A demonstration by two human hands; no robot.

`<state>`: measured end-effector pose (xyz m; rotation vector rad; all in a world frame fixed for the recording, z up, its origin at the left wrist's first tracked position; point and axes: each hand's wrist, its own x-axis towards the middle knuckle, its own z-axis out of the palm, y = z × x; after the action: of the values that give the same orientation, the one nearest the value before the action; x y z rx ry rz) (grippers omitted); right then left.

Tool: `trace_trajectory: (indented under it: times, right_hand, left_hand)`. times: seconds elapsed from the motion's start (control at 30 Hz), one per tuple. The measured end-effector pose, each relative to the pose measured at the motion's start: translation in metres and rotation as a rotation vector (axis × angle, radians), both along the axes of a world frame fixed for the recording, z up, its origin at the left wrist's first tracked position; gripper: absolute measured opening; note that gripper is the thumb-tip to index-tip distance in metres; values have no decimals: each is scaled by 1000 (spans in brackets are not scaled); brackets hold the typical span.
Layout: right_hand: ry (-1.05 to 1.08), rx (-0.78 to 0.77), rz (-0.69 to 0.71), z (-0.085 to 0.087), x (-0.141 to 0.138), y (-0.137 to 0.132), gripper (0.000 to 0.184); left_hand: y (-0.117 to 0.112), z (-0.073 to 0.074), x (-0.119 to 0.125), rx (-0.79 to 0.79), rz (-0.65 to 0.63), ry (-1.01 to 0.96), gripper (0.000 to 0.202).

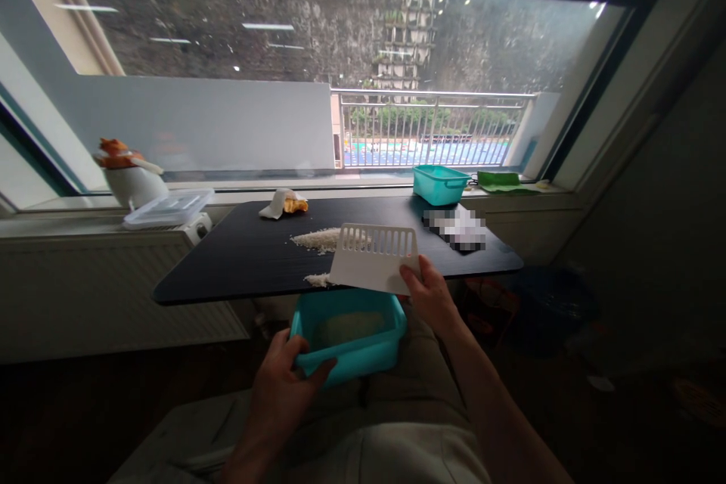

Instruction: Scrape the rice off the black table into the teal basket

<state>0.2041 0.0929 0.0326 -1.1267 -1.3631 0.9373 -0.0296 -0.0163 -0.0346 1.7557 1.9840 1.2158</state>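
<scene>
My right hand (428, 291) grips the right edge of a flat white plastic scraper (368, 269) with a row of slots along its far side. The scraper is over the near edge of the black table (243, 257). Past its far left side lies a heap of white rice (318, 239), partly hidden by it, and a smaller bit of rice (318, 280) sits by the edge. Below that edge, my left hand (286, 378) holds the rim of a turquoise tub (363, 355) at its near left corner. Pale grains, apparently rice, cover the tub's bottom.
A crumpled cloth (279, 204) with an orange part lies at the table's back left. A second turquoise tub (439, 185) and a blurred-out flat item (462, 229) are at the right. On the sill stand a clear plastic box (170, 209) and a white figure (133, 183).
</scene>
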Motion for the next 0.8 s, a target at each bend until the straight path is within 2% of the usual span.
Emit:
trace_trajectory:
  times: [0.27,0.53,0.8]
  right_hand:
    - [-13,0,4,0,1,0,20]
    - [17,-7,-6,-7,4,5,23]
    - [36,-5,14,-3,5,0,22]
  left_hand:
    - [0,4,1,9,5,-1,33]
    - [0,1,1,7,3,4,31]
    - [0,0,0,4,6,1,32]
